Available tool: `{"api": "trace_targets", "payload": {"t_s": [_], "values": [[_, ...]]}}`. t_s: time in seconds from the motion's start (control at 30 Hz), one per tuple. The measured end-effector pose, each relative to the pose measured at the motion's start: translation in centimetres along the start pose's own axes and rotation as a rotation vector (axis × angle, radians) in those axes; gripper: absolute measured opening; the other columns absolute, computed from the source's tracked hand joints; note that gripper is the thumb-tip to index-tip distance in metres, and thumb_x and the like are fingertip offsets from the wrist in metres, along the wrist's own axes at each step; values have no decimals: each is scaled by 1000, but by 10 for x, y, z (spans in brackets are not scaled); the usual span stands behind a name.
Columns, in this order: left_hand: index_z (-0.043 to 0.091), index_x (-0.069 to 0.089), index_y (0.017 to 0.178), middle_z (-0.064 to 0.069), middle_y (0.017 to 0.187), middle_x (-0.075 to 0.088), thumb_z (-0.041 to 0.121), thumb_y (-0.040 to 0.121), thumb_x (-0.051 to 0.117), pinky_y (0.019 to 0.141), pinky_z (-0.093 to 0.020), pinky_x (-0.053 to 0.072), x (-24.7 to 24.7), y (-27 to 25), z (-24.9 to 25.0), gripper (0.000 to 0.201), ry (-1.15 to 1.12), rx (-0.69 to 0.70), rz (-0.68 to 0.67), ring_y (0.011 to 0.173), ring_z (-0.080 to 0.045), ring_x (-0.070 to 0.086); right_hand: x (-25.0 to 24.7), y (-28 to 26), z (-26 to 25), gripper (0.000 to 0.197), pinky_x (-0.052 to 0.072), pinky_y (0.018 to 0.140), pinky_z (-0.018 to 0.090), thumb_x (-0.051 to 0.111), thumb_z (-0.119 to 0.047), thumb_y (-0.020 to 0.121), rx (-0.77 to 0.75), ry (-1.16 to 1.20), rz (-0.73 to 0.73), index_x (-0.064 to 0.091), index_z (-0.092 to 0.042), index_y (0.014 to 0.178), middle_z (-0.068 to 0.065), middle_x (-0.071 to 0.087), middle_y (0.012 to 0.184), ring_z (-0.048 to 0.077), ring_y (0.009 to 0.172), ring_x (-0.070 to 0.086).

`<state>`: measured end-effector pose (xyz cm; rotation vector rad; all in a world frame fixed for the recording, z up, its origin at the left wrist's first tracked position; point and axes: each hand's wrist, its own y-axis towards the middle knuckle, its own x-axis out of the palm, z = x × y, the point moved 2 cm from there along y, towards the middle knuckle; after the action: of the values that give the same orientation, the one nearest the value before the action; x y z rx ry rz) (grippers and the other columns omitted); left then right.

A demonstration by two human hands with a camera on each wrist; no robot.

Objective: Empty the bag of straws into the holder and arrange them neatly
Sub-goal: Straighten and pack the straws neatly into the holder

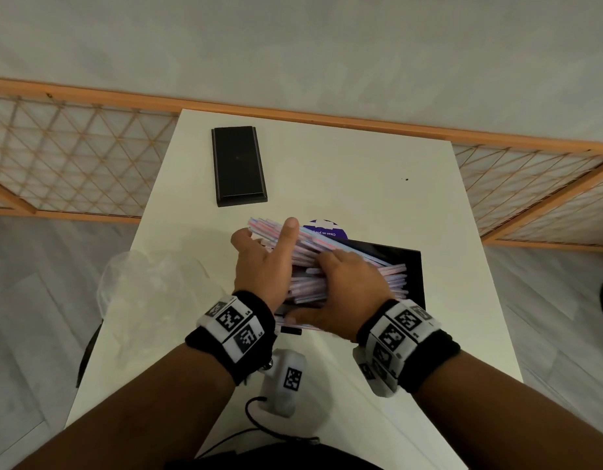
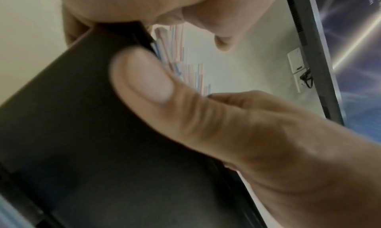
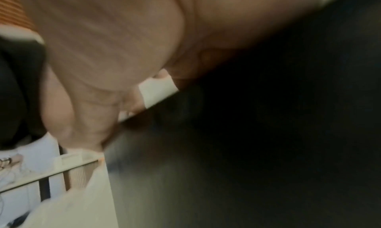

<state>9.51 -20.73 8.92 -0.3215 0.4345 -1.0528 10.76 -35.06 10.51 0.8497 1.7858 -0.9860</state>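
A black rectangular holder (image 1: 414,266) stands on the white table (image 1: 361,171), with several pale pink and blue striped straws (image 1: 393,276) lying slantwise in it, their far ends sticking out past its left rim. My left hand (image 1: 266,247) is at the straws' left ends, index finger straight along them and thumb spread. My right hand (image 1: 347,286) curls its fingers over the middle of the bundle. Its thumb (image 2: 148,85) lies on the holder's near wall (image 2: 82,125). The right wrist view is blurred, showing my palm over the dark holder (image 3: 247,150).
A crumpled clear plastic bag (image 1: 147,293) lies at the table's left edge. A black lid (image 1: 238,164) lies at the far left. A purple round label (image 1: 327,230) shows behind the straws. A white tagged device (image 1: 286,381) with a cord sits near me.
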Motion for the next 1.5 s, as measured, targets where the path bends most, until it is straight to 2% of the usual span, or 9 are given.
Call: {"api": "trace_targets", "payload": {"t_s": [0.17,0.4,0.5,0.6,0.77,0.9,1.13,1.37,1.5], "values": [[18,33,129,6,112,63,51,76,82,84,-29,56,-2,-5,-4,79,68,139,-53,95,-8,66,-5,-28,25,54,45,70,32,72,-58,65,-134,68,308,59,-20,101,-3,56,93,21,85,53],[22,20,144,11,123,52,33,59,97,89,-17,46,-4,-9,-4,115,244,241,-100,109,-7,57,11,-53,27,18,51,50,38,64,-35,75,-108,151,237,51,-22,78,-9,57,62,23,55,56],[19,31,141,11,119,52,40,68,92,91,-23,47,-9,-1,-17,98,151,97,-85,104,-9,60,32,-65,33,22,54,65,35,59,-48,84,-13,80,-35,58,-26,88,-6,68,75,20,74,65],[13,65,107,-2,103,73,63,85,65,87,-39,55,-19,11,-39,54,-288,-125,-23,93,-21,70,57,-74,44,35,54,82,33,52,-52,90,138,-51,-233,60,-25,112,-6,71,101,22,99,65],[2,71,94,-7,77,65,-2,94,52,85,-39,52,-28,25,-82,19,-38,-266,58,83,-26,60,74,-74,48,41,50,84,35,40,-44,98,150,-214,-197,46,-27,135,3,69,116,30,107,64],[-3,65,109,-14,96,60,-2,94,52,94,-47,56,-19,26,-110,20,171,-395,-66,91,-26,58,83,-58,34,47,51,85,38,41,-34,100,79,-321,-211,40,-18,145,10,70,115,35,106,66],[9,55,82,-17,92,65,-6,98,47,65,-34,57,-18,14,-103,23,120,-406,-84,73,-27,65,84,-41,17,29,52,85,42,42,-12,98,74,-348,-356,61,-10,120,15,70,115,37,106,67],[-3,60,89,-23,73,66,-4,96,41,53,-33,53,-24,9,-88,20,36,-444,-57,61,-33,65,65,-45,11,28,50,87,40,41,-10,94,15,-345,-334,65,-12,110,13,71,111,36,104,67],[-1,64,85,-20,76,68,14,95,45,55,-32,52,-35,15,-66,26,-38,-373,34,61,-31,64,29,-60,5,15,44,44,30,77,-14,58,-59,-333,-149,63,-15,64,7,65,57,30,49,64]]}}
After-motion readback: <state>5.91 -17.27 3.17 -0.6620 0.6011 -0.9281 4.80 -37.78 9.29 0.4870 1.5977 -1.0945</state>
